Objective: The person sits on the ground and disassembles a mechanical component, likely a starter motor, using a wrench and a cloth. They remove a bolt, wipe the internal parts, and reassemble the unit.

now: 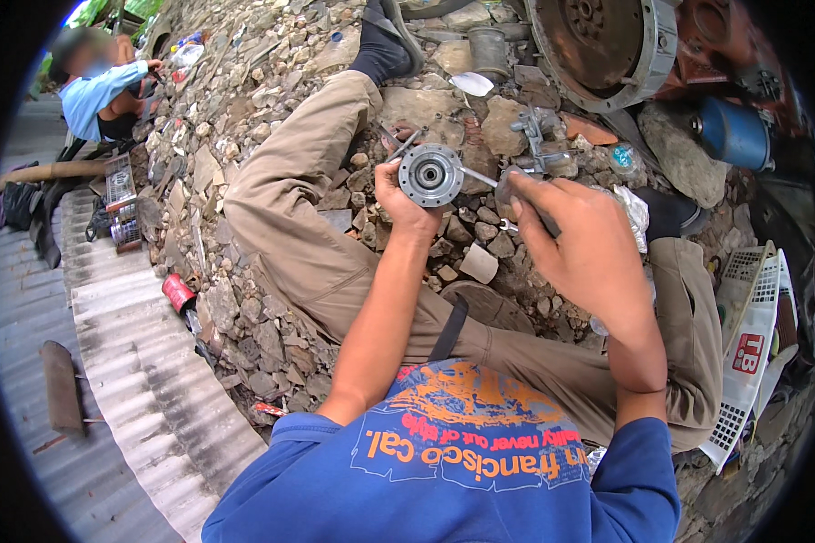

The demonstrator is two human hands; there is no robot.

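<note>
My left hand (406, 204) is closed round a round metal flanged part (417, 167) with a ring of holes and a dark centre. My right hand (570, 244) is closed on a dark grey object (518, 185), partly hidden by my fingers. A slim metal rod (478, 177) runs between that object and the right side of the flanged part; I cannot tell whether it touches either. Long metal pieces (400, 140) stick out behind my left hand. An open-ended wrench (507, 224) lies on the stones just left of my right hand. Further back is a jumble of metal fittings (536, 140).
I sit on rubble with legs bent. A large engine housing (634, 68) and blue cylinder (733, 136) stand at upper right. A white plastic crate (724, 416) is at right. Corrugated sheets (127, 362) are at left. Another person (100, 100) sits at upper left.
</note>
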